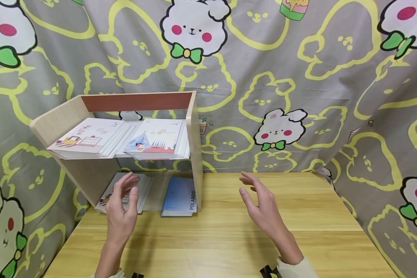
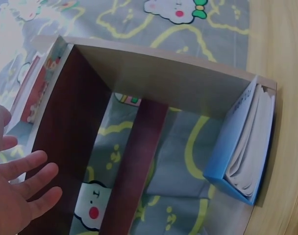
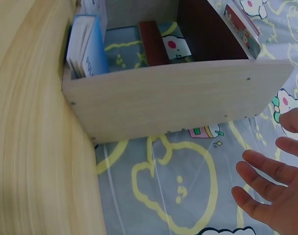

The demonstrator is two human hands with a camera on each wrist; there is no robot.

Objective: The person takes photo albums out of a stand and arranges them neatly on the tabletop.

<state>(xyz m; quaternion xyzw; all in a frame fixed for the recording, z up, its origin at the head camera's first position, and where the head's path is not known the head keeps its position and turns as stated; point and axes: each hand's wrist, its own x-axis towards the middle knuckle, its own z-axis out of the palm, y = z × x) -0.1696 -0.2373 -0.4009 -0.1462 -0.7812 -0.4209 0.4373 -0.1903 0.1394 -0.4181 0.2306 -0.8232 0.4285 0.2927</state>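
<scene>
Both hands are raised over the table and hold nothing. My left hand, fingers relaxed, is in front of the shelf's lower left and overlaps a white illustrated book there in the head view. The right hand hovers right of the shelf, fingers loosely extended. A two-tier wooden shelf stands at the back left. On its lower tier, at the right, lies a blue album marked POLAROID; its page edges face the left wrist camera. The upper tier bears two stacks of illustrated books, left and right.
The wooden table extends across the front and right. A grey curtain with yellow outlines and white cartoon animals hangs behind and along both sides. The shelf's side panel rises to the left of my right hand.
</scene>
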